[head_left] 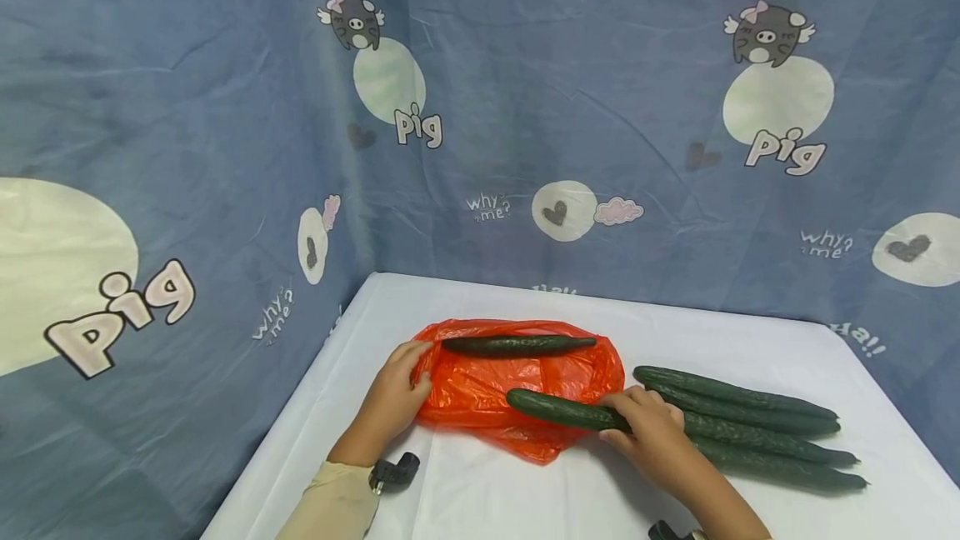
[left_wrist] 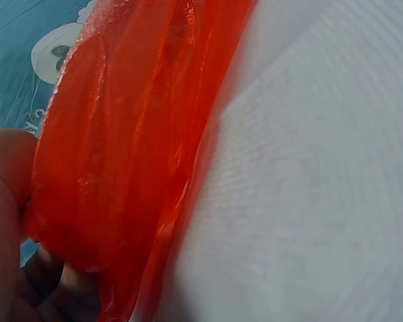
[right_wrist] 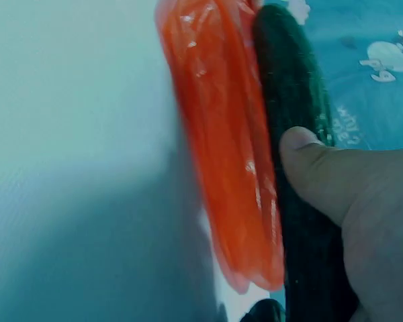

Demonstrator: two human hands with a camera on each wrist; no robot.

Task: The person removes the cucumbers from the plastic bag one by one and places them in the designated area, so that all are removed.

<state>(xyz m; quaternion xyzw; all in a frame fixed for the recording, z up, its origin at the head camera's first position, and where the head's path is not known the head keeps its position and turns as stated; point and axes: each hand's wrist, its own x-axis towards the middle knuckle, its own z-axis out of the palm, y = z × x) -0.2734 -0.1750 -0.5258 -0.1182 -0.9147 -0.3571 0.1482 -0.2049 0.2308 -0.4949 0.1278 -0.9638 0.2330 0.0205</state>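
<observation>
Right hand grips cucumber, long axis crosswise over bag; left hand apparently pinches bag's left edge.

Dark cuke across orange bag

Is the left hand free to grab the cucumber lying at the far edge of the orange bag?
Probably not right now: the left hand grips the orange bag edge. That cucumber lies uncovered close by.
</observation>
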